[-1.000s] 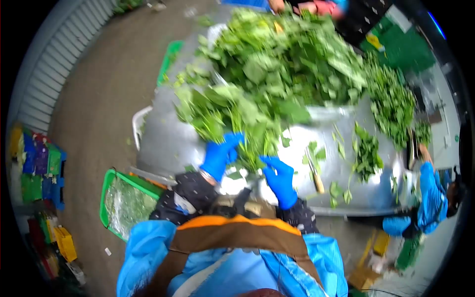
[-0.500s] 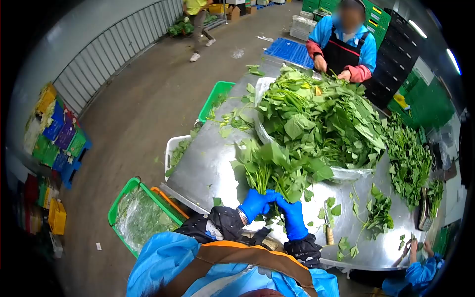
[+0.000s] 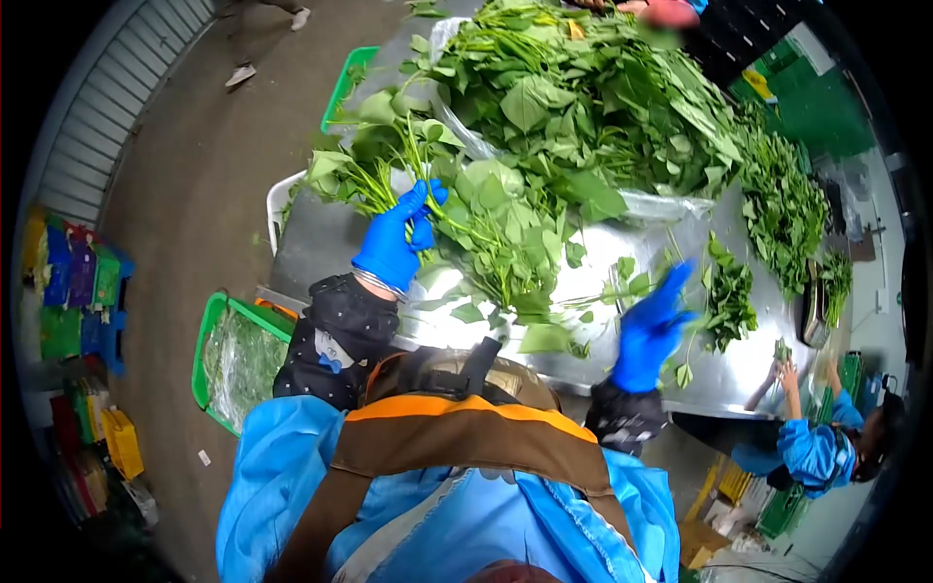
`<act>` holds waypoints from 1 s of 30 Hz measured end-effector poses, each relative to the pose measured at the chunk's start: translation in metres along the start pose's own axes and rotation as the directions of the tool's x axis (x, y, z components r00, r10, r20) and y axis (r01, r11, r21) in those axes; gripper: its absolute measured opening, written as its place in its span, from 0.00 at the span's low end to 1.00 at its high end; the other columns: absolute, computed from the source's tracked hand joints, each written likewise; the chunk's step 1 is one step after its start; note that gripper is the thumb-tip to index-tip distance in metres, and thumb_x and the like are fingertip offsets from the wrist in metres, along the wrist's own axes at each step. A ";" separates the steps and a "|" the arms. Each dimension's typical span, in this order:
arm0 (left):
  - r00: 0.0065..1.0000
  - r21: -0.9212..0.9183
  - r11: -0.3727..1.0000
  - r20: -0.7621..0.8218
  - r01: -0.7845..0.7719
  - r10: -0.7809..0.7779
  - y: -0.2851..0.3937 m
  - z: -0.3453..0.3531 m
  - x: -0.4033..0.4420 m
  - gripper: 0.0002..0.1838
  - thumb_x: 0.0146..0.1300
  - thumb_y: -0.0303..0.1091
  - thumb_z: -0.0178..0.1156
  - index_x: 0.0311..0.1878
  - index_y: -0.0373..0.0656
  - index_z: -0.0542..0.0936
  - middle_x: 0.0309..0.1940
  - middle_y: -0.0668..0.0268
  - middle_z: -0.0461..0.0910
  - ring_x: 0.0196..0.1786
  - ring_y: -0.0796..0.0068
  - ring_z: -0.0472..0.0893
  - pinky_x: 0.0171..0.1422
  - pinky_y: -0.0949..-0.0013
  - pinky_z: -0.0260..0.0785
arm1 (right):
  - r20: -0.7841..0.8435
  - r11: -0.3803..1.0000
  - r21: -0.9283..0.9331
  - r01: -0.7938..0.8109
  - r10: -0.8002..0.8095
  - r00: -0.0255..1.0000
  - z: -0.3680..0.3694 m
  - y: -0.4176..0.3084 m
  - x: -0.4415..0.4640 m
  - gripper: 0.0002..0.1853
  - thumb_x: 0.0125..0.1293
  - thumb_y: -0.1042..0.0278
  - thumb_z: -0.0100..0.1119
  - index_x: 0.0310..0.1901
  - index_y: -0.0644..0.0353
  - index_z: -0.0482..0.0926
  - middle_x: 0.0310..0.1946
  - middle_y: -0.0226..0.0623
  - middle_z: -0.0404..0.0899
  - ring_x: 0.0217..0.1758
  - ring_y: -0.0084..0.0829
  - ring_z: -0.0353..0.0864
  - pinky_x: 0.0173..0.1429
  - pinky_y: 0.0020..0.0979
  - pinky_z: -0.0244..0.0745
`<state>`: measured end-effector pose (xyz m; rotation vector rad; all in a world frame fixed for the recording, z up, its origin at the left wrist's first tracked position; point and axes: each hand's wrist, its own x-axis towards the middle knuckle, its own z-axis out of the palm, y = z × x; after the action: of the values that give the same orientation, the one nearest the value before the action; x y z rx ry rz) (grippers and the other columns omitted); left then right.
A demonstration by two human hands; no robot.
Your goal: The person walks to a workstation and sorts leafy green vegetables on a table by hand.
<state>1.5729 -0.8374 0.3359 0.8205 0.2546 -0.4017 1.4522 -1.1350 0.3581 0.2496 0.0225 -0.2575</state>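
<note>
1. We find the left hand (image 3: 394, 238) closed round a bunch of leafy stems (image 3: 367, 187), raised over the left part of the metal bench (image 3: 319, 238). The grip looks firm, with stems protruding past the fingers.
2. We record the right hand (image 3: 649, 330) well apart, fingers extended and loosely open; we see nothing held (its outline is blurred).
3. Risk: stems could bruise or snap if the left grip squeezes too hard, or slip out if it slackens.
4. Risk: loose greens (image 3: 505, 243) lie just beside the held bunch; tangled stalks could drag along with any lift.
5. Risk: a leaf (image 3: 546, 338) rests near the bench's near edge; a brushing sleeve (image 3: 335, 330) could knock it off.
6. Risk: the heap of greens (image 3: 603, 107) crowds its plastic liner (image 3: 666, 206); a bump could make it slump.
</note>
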 end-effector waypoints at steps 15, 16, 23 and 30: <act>0.998 0.227 0.972 0.000 0.065 -0.067 -0.059 0.027 -0.020 0.13 0.60 0.40 0.56 0.39 0.39 0.78 0.30 0.71 0.78 0.17 0.88 0.60 0.19 0.82 0.47 | -0.001 -0.669 -0.710 0.222 0.316 0.949 -0.069 0.080 -0.001 0.14 0.59 0.65 0.56 0.46 0.61 0.77 0.25 0.35 0.79 0.24 0.26 0.75 0.31 0.27 0.70; 0.998 0.231 0.971 0.021 0.054 -0.060 -0.060 0.027 -0.021 0.14 0.61 0.41 0.55 0.41 0.39 0.78 0.31 0.70 0.78 0.17 0.88 0.60 0.19 0.82 0.48 | -0.040 -0.522 -0.846 0.109 0.266 0.963 -0.068 0.076 0.000 0.14 0.60 0.65 0.55 0.46 0.62 0.77 0.24 0.35 0.79 0.23 0.25 0.75 0.31 0.25 0.70; 0.978 0.072 0.977 0.052 0.199 -0.203 -0.078 0.012 -0.021 0.24 0.66 0.49 0.45 0.57 0.41 0.68 0.47 0.65 0.73 0.27 0.86 0.65 0.27 0.82 0.57 | -0.043 -0.556 -0.818 0.146 0.312 0.949 -0.080 0.085 -0.011 0.11 0.60 0.67 0.55 0.43 0.61 0.78 0.19 0.36 0.78 0.19 0.23 0.77 0.22 0.24 0.70; 0.970 0.278 0.954 0.181 0.108 -0.163 -0.072 0.009 -0.030 0.18 0.66 0.42 0.45 0.45 0.38 0.76 0.25 0.71 0.72 0.21 0.84 0.64 0.25 0.81 0.55 | -0.208 -0.377 -0.919 -0.117 0.212 0.955 -0.074 0.084 0.006 0.13 0.62 0.62 0.52 0.41 0.62 0.78 0.29 0.36 0.80 0.31 0.25 0.78 0.35 0.27 0.72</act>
<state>1.5147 -0.8805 0.3057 1.0216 0.0672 -0.6557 1.4805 -1.0392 0.3065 -1.6599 0.1441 0.1784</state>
